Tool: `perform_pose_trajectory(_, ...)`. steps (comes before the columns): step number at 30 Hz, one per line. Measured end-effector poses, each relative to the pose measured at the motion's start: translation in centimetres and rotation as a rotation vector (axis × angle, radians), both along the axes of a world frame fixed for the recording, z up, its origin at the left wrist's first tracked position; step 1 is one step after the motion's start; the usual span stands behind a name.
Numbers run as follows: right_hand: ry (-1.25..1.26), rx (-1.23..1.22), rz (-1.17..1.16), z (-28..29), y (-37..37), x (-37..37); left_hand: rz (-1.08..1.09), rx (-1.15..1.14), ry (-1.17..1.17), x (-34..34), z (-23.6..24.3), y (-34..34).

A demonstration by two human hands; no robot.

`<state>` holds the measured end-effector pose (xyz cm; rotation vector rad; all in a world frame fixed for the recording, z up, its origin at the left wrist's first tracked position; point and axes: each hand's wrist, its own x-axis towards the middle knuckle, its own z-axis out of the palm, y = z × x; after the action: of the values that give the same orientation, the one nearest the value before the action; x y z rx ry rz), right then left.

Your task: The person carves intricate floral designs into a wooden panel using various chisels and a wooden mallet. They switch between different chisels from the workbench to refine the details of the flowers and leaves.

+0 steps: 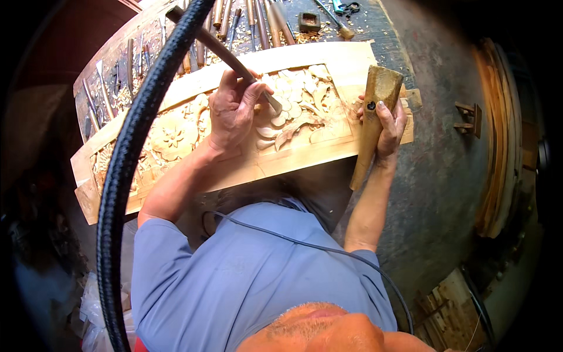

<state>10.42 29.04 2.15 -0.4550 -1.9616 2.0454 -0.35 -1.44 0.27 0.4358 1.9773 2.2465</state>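
Carved pale-wood panel [302, 130] lies under our left hand [233, 112], fingers pinching a long brown chisel [226, 56]; rightward, our right hand [392, 128] curls fingers round a tan wooden mallet [384, 87].

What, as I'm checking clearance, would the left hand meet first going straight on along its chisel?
The left hand would likely meet the carved panel; its chisel seems to touch it, though depth is unclear.

Your place: woodcarving workshop. Before you: relief-carved wooden panel [299, 117], chisel [226, 54], wooden mallet [370, 126]. On your tabletop [384, 32]: many carving tools [261, 23], pale wood shavings [125, 97] scattered among them. To your right: long wooden boards [498, 141], pile of wood strips [447, 311].
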Motion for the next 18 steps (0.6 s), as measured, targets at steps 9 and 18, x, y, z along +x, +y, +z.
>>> perform_pose_trajectory(9,-0.016,0.02,-0.03,0.3,-0.1,-0.2,0.032,0.066,-0.181,0.5,0.2,0.4)
perform_pose_trajectory(18,0.035,0.098,-0.003,-1.5,1.1,-0.6,0.069,0.025,0.042,-1.4,1.4,-0.1)
